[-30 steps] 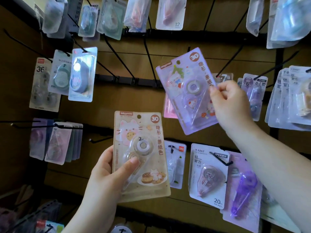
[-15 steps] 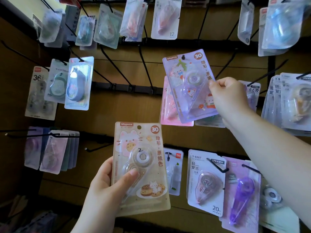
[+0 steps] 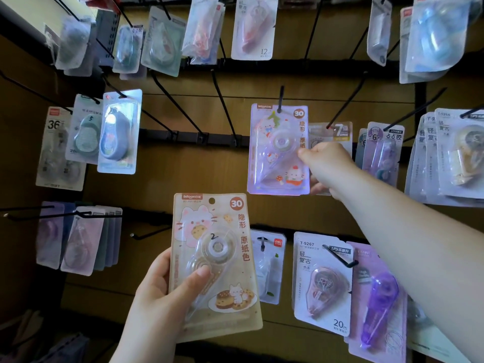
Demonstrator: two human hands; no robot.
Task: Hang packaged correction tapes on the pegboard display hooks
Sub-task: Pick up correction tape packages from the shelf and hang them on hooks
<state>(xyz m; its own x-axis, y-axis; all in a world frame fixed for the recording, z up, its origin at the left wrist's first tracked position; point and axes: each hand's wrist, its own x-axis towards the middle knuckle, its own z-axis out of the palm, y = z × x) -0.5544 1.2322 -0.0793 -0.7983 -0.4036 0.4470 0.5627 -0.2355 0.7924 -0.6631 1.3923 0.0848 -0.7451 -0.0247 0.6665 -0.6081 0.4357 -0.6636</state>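
A purple correction tape pack (image 3: 278, 150) hangs upright on a black hook (image 3: 281, 98) in the middle row of the display. My right hand (image 3: 327, 169) pinches the pack's right edge, thumb in front and fingers behind. Lower down, my left hand (image 3: 162, 297) holds a beige correction tape pack (image 3: 217, 263) with a cat and cookies printed on it, thumb pressed on its clear blister. That pack is upright in front of the board, off any hook.
Several bare black hooks (image 3: 222, 108) stick out left of the purple pack, and one short bare hook (image 3: 149, 233) sits left of the beige pack. Other tape packs (image 3: 322, 281) hang all around on the wooden board, crowded at the right (image 3: 450, 155).
My right hand carried the purple pack from tilted in mid-air up onto the hook, where it now hangs straight. The beige pack in my left hand stayed roughly in place.
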